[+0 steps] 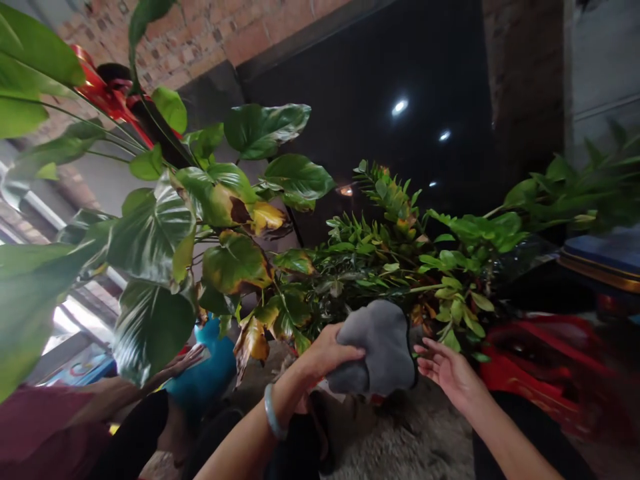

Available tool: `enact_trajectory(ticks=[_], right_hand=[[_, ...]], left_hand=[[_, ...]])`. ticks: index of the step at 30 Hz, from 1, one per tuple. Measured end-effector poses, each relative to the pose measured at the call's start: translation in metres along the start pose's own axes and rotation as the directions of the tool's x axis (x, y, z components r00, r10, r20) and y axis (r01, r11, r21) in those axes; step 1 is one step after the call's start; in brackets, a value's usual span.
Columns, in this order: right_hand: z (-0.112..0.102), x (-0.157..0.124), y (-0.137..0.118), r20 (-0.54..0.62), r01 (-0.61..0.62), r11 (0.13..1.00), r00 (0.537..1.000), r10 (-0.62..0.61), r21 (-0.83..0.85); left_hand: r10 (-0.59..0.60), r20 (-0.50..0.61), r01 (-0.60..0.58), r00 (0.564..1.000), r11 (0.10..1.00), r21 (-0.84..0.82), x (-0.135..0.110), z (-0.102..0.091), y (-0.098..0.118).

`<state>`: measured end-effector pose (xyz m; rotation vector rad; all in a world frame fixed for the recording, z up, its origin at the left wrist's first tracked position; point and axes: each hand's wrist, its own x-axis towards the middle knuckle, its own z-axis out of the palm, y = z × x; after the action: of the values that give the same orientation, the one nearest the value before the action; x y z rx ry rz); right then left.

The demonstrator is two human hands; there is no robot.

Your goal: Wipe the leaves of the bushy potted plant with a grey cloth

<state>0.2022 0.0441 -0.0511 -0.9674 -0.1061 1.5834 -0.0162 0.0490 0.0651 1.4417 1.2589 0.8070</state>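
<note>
A soft grey pad [383,347] with rounded lobes and a dark edge is in the middle of the head view; its exact kind I cannot make out. My left hand [333,353], with a pale bangle [274,412] on the wrist, grips the pad's left side, thumb across its front. My right hand [447,370] is just right of the pad, fingers apart and holding nothing. Leafy green plants [360,260] rise right behind the pad.
Large yellowing leaves [235,260] crowd the left. Another person's hand [187,363] rests by a turquoise object [210,367] at lower left. A red bag-like item [540,373] lies at right. Behind stands a dark glossy panel [370,100] against a brick wall [210,33].
</note>
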Motion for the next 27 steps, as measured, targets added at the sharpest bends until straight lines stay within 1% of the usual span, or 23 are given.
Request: enact_trajectory(ticks=[1, 3, 5, 6, 7, 8, 9, 10, 11, 12, 13, 14, 15, 16, 17, 18, 19, 21, 22, 23, 24, 25, 27], right_hand=[[0.0, 0.0, -0.001, 0.003, 0.001, 1.0, 1.0, -0.001, 0.002], [0.001, 0.001, -0.001, 0.019, 0.01, 1.0, 1.0, -0.01, 0.01], [0.003, 0.002, 0.001, 0.057, 0.025, 0.999, 0.998, -0.027, 0.034], [0.004, 0.003, 0.003, 0.077, 0.034, 0.998, 0.996, -0.038, 0.048], [0.004, 0.004, 0.005, 0.093, 0.041, 0.997, 0.995, -0.046, 0.06], [0.005, 0.004, 0.006, 0.103, 0.046, 0.997, 0.993, -0.053, 0.069], [0.005, 0.005, 0.008, 0.112, 0.05, 0.996, 0.992, -0.058, 0.074], [0.005, 0.005, 0.009, 0.119, 0.055, 0.996, 0.991, -0.063, 0.076], [0.005, 0.006, 0.01, 0.125, 0.059, 0.995, 0.99, -0.069, 0.076], [0.004, 0.006, 0.01, 0.131, 0.063, 0.995, 0.989, -0.073, 0.076], [0.003, 0.007, 0.011, 0.14, 0.066, 0.995, 0.987, -0.076, 0.075], [0.002, 0.008, 0.011, 0.149, 0.069, 0.995, 0.986, -0.079, 0.073], [0.001, 0.009, 0.011, 0.153, 0.072, 0.995, 0.985, -0.081, 0.069], [0.001, 0.01, 0.011, 0.154, 0.073, 0.995, 0.985, -0.082, 0.064], [0.0, 0.011, 0.011, 0.152, 0.073, 0.996, 0.985, -0.081, 0.06], [0.0, 0.012, 0.011, 0.145, 0.073, 0.996, 0.986, -0.081, 0.059], [0.001, 0.012, 0.012, 0.135, 0.072, 0.996, 0.988, -0.079, 0.06], [0.002, 0.012, 0.012, 0.12, 0.067, 0.996, 0.99, -0.074, 0.064], [0.003, 0.011, 0.012, 0.117, 0.064, 0.996, 0.991, -0.072, 0.065], [0.003, 0.01, 0.012, 0.115, 0.062, 0.996, 0.991, -0.069, 0.065], [0.004, 0.009, 0.012, 0.111, 0.058, 0.996, 0.992, -0.065, 0.065], [0.004, 0.008, 0.012, 0.105, 0.056, 0.996, 0.993, -0.062, 0.065], [0.003, 0.006, 0.01, 0.095, 0.048, 0.996, 0.994, -0.055, 0.069]], left_hand=[[0.038, -0.03, -0.039, 0.999, 0.999, -0.034, -0.002, -0.005, 0.009], [0.125, -0.164, -0.149, 0.979, 0.979, -0.141, 0.002, -0.015, 0.03], [0.174, -0.345, -0.257, 0.922, 0.943, -0.21, 0.013, -0.02, 0.043], [0.174, -0.429, -0.288, 0.886, 0.933, -0.217, 0.018, -0.02, 0.043], [0.156, -0.49, -0.29, 0.858, 0.934, -0.211, 0.022, -0.018, 0.039], [0.128, -0.514, -0.262, 0.848, 0.945, -0.197, 0.023, -0.014, 0.031], [0.093, -0.494, -0.206, 0.865, 0.962, -0.18, 0.021, -0.01, 0.021], [0.052, -0.43, -0.132, 0.901, 0.979, -0.158, 0.015, -0.006, 0.01], [0.008, -0.333, -0.053, 0.943, 0.99, -0.128, 0.008, -0.002, 0.0], [-0.032, -0.225, 0.011, 0.974, 0.996, -0.094, -0.001, 0.0, -0.007], [-0.057, -0.128, 0.05, 0.99, 0.997, -0.065, -0.009, 0.0, -0.012], [-0.067, -0.068, 0.064, 0.995, 0.997, -0.052, -0.017, -0.002, -0.012], [-0.06, -0.05, 0.057, 0.997, 0.997, -0.057, -0.023, -0.005, -0.008], [-0.037, -0.075, 0.03, 0.997, 0.996, -0.083, -0.026, -0.01, -0.001], [-0.007, -0.135, -0.011, 0.991, 0.992, -0.125, -0.026, -0.016, 0.007], [0.021, -0.224, -0.062, 0.974, 0.982, -0.178, -0.024, -0.022, 0.015], [0.038, -0.326, -0.118, 0.945, 0.966, -0.229, -0.02, -0.027, 0.022], [0.034, -0.513, -0.216, 0.858, 0.929, -0.3, -0.01, -0.032, 0.027], [0.016, -0.572, -0.235, 0.82, 0.921, -0.312, -0.007, -0.031, 0.023], [-0.004, -0.592, -0.222, 0.806, 0.925, -0.309, -0.006, -0.028, 0.015], [-0.022, -0.567, -0.176, 0.824, 0.94, -0.292, -0.007, -0.023, 0.004], [-0.042, -0.498, -0.102, 0.866, 0.961, -0.258, -0.011, -0.017, -0.008], [-0.088, -0.271, 0.049, 0.959, 0.988, -0.149, -0.024, -0.006, -0.028]])
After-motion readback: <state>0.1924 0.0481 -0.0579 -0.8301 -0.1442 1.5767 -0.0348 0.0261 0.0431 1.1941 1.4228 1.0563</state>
